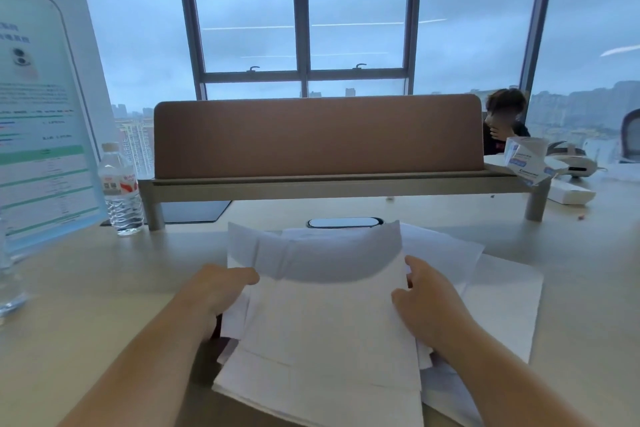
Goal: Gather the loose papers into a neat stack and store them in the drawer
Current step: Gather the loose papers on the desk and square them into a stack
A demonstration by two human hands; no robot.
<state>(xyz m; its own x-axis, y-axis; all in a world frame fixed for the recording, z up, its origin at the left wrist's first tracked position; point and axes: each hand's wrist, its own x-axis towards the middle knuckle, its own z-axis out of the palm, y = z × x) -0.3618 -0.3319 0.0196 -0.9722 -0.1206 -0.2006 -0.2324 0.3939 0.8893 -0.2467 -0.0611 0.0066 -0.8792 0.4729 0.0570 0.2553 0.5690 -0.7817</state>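
Note:
A loose bundle of white papers [325, 315] lies in front of me on the pale desk [86, 288], its sheets fanned and out of line. My left hand [218, 291] grips the bundle's left edge, thumb on top. My right hand [426, 295] holds the right edge, fingers curled around it. More white sheets [502, 295] lie flat on the desk under and to the right of the bundle. No drawer is in view.
A brown divider panel on a raised shelf [318, 135] crosses the desk behind the papers. A water bottle [119, 191] and a standing info sign [41, 121] are at the left. A tissue box [526, 158], a white headset [571, 163] and a seated person [502, 121] are at the right.

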